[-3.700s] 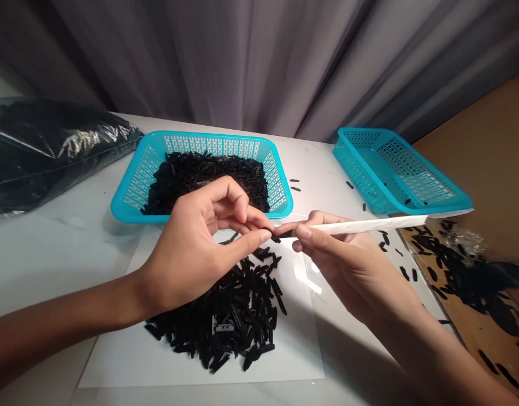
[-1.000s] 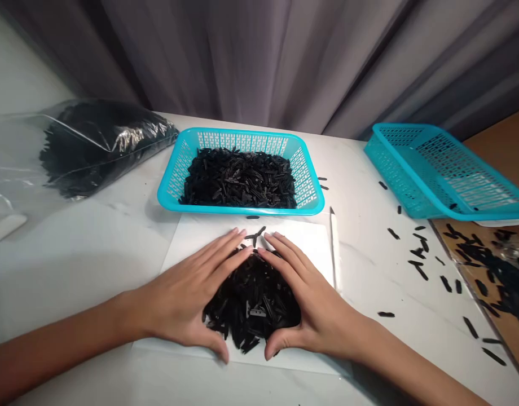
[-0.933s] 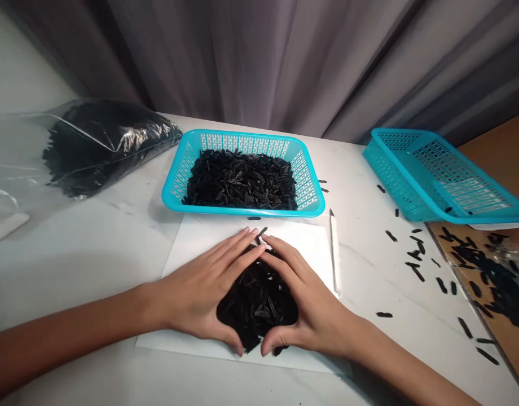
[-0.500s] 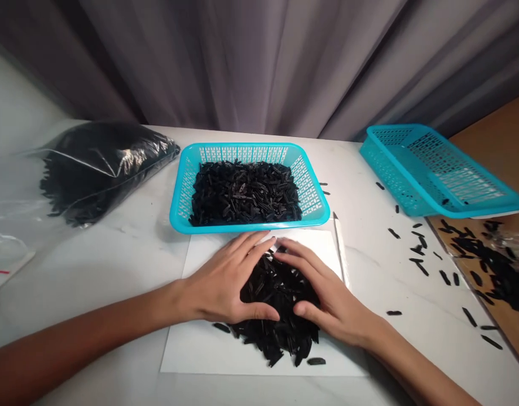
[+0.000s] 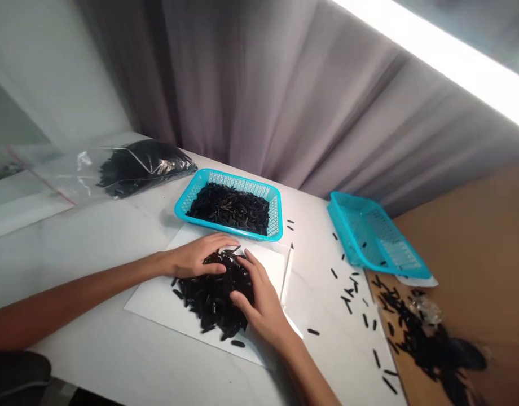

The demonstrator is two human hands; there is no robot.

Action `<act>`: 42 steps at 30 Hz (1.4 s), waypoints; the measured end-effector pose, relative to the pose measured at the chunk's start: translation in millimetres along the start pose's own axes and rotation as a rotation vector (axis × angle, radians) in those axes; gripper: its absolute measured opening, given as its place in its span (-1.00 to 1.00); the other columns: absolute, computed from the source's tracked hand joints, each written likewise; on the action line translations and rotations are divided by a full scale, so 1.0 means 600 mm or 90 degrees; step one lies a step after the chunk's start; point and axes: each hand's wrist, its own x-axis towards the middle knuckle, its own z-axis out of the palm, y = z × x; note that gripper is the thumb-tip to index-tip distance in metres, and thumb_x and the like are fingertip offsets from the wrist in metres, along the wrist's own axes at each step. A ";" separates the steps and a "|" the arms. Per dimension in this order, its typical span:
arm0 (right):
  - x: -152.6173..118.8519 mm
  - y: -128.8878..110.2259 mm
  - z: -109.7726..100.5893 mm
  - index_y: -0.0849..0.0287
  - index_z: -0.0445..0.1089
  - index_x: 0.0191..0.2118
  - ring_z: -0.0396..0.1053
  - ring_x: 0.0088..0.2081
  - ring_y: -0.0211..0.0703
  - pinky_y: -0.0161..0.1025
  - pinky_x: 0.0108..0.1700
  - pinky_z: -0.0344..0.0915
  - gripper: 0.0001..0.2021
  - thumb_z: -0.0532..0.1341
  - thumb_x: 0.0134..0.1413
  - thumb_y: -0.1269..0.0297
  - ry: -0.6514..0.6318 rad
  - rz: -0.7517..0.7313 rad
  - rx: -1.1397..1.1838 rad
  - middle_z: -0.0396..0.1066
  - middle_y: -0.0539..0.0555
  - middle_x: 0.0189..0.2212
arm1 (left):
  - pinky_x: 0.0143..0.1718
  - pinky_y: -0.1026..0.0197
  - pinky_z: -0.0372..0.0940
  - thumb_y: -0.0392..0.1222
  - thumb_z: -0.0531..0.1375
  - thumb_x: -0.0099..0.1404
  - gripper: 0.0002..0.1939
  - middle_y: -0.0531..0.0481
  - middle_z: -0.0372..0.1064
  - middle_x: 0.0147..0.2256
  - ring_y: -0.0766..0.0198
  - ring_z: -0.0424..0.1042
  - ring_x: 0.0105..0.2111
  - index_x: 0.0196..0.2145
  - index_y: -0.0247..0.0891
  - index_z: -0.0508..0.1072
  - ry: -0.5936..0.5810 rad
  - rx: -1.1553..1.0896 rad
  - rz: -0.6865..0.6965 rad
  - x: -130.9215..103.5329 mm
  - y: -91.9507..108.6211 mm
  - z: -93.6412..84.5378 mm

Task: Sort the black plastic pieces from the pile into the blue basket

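Note:
A heap of small, narrow black pieces (image 5: 212,301) lies on a white sheet (image 5: 153,304) in front of me. My left hand (image 5: 196,257) rests along the heap's far left side, fingers reaching over it and thumb stretched across the top. Curved around the right side is my right hand (image 5: 262,301), its fingers and thumb apart. Both hands touch the heap without gripping a piece that I can make out. Just beyond the sheet stands a blue plastic basket (image 5: 280,214), holding many more of the same black pieces.
A clear zip bag (image 5: 147,163) of black pieces lies at the back left. Another blue basket (image 5: 355,248) stands at the right, near scattered pieces (image 5: 350,293) and a dark pile (image 5: 429,349) on a brown surface. A white pen-like stick (image 5: 287,273) lies beside the sheet.
The view has tilted and drawn back, bringing a bright light strip in at the top right. Both hands stay around the heap, which looks more spread toward the left.

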 end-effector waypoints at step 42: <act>0.108 -0.077 0.077 0.19 0.47 0.11 0.28 0.13 0.35 0.26 0.09 0.25 -0.46 0.43 -0.03 0.17 -0.037 -0.152 -0.198 0.44 0.34 0.09 | 0.41 -0.16 0.03 0.41 -0.08 0.45 -0.24 -0.29 0.26 0.28 -0.09 0.22 0.33 0.31 -0.22 0.17 0.146 -0.188 -0.028 -0.059 -0.004 0.003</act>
